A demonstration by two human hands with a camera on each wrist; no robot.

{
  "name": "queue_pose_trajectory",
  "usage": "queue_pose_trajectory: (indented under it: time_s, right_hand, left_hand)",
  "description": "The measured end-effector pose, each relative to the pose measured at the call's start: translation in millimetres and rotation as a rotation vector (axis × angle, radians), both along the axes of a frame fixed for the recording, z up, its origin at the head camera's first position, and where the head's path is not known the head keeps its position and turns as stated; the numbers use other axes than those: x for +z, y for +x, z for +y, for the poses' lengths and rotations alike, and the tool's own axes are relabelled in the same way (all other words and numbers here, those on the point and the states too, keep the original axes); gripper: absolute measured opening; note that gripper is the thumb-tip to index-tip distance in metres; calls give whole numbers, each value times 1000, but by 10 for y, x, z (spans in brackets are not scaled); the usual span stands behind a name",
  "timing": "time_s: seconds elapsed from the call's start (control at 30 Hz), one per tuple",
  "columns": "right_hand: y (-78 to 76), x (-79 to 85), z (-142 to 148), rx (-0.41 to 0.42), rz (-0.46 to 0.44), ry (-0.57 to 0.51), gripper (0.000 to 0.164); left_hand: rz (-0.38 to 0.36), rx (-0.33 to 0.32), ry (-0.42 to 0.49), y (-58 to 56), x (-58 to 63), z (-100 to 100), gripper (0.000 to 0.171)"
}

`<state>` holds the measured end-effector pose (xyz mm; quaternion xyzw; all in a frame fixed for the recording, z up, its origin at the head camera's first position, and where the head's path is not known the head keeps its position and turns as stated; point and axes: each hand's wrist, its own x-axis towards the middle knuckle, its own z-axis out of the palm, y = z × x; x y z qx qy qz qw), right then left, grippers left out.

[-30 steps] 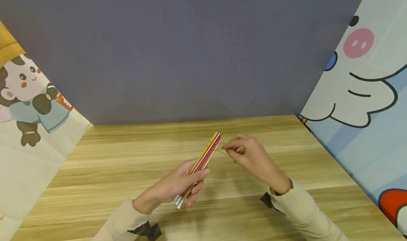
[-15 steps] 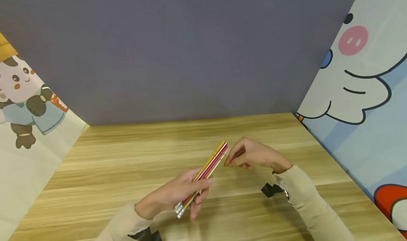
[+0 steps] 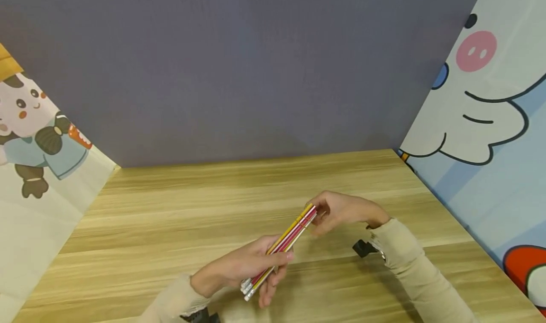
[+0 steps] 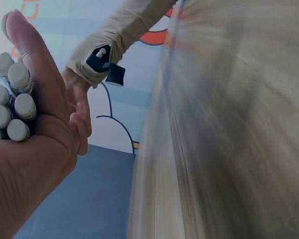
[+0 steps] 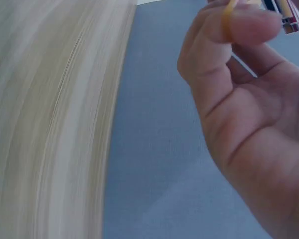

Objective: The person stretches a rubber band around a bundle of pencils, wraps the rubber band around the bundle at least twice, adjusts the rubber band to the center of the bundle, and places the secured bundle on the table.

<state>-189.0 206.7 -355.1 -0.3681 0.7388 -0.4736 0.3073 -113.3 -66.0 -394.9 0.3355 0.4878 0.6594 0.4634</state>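
Note:
My left hand point(image 3: 245, 264) grips a bundle of pencils point(image 3: 293, 233), yellow, pink-red and white, slanting up to the right above the table. Their white eraser ends point(image 4: 25, 105) stick out below the palm in the left wrist view. A thin yellowish rubber band point(image 5: 229, 21) is wound round the bundle near its upper end. My right hand point(image 3: 343, 211) is beside that end, its fingers partly hidden behind the pencils in the head view. From the right wrist view, the band appears pinched between its thumb and fingers.
The wood-patterned table point(image 3: 179, 204) lies under both hands. A grey panel point(image 3: 256, 76) stands along its back edge. Cartoon-printed walls point(image 3: 503, 133) close off both sides. A black wrist-camera mount point(image 3: 362, 248) hangs below the right sleeve.
Both hands and the pencils have shifted down and right in the head view. The right hand has come in from the side, over to the bundle's upper end; the stretched band strand no longer shows there.

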Motion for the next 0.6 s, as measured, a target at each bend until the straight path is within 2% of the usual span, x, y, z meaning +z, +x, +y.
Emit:
queue_pose_trajectory:
  time_s: [0.2, 0.3, 0.5, 0.6]
  right_hand:
    - [17, 9, -40, 27, -8, 25, 20]
    - [24, 5, -46, 25, 17, 44, 17]
    - [81, -16, -116, -20, 182, 197, 15]
    - [144, 14, -180, -69, 296, 301, 15]
  left_hand:
    - [-2, -49, -27, -30, -9, -34, 18]
    - [31, -61, -58, -40, -3, -52, 19]
    - [135, 9, -262, -29, 30, -96, 23]
    - [208, 42, -319, -31, 20, -125, 28]
